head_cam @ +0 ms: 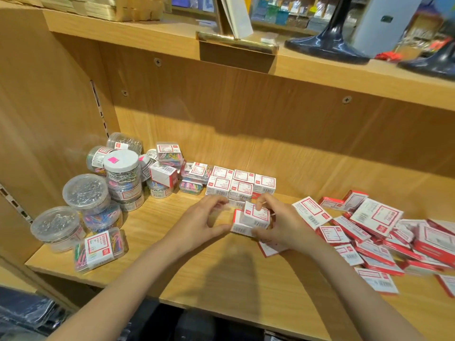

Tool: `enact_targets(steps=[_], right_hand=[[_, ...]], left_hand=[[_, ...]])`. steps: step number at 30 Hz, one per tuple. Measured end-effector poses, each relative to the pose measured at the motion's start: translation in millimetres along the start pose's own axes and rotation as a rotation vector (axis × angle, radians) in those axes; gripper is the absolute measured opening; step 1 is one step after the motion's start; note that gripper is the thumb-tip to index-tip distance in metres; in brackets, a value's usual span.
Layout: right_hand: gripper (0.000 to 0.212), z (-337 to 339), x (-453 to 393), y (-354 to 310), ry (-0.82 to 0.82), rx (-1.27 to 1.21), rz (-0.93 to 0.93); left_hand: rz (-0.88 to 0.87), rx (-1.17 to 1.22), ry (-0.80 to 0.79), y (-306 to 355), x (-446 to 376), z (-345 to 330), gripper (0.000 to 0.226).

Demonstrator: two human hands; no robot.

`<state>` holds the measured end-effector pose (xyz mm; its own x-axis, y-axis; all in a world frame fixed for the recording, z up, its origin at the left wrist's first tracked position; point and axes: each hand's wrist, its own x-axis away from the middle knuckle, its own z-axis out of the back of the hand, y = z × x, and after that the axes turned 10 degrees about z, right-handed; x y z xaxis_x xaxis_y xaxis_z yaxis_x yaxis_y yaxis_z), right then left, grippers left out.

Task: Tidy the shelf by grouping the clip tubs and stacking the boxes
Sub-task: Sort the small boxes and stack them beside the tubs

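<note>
Several round clear clip tubs (86,193) stand bunched at the shelf's left end, some stacked. A flat clear box of coloured clips (101,247) lies at the front left. Small red-and-white boxes (240,184) sit in neat rows at mid-shelf. Just in front of them, my right hand (280,225) grips a small red-and-white box (256,215) on top of another box (241,227). My left hand (204,220) is curled at the left side of that lower box, its thumb touching it. A loose heap of the same boxes (384,235) sprawls at the right.
The wooden shelf board (221,274) has bare wood along its front edge. Its left side wall (44,107) stands close behind the tubs. On the upper shelf (320,67) sit dark stands and a brass-coloured holder.
</note>
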<state>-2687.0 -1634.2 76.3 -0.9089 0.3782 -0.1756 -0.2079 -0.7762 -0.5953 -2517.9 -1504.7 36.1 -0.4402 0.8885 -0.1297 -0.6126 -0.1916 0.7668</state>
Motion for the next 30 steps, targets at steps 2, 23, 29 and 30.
enact_targets(steps=[2, 23, 29, 30], right_hand=[[0.042, 24.7, 5.1, 8.1, 0.062, -0.013, -0.111], [0.041, -8.6, -22.3, 45.9, 0.268, -0.039, -0.183], [0.041, -17.7, -24.8, 39.3, 0.266, 0.07, -0.152], [0.042, -17.7, -25.1, 38.0, 0.236, 0.1, -0.151]], left_hand=[[-0.009, -0.061, 0.154, 2.2, -8.2, -0.4, 0.051], [0.243, -0.058, 0.217, 0.5, -26.4, -18.5, 0.053], [0.296, -0.014, 0.321, 0.3, -33.3, -28.3, 0.042], [0.311, -0.015, 0.333, 1.6, -34.4, -29.7, 0.04]])
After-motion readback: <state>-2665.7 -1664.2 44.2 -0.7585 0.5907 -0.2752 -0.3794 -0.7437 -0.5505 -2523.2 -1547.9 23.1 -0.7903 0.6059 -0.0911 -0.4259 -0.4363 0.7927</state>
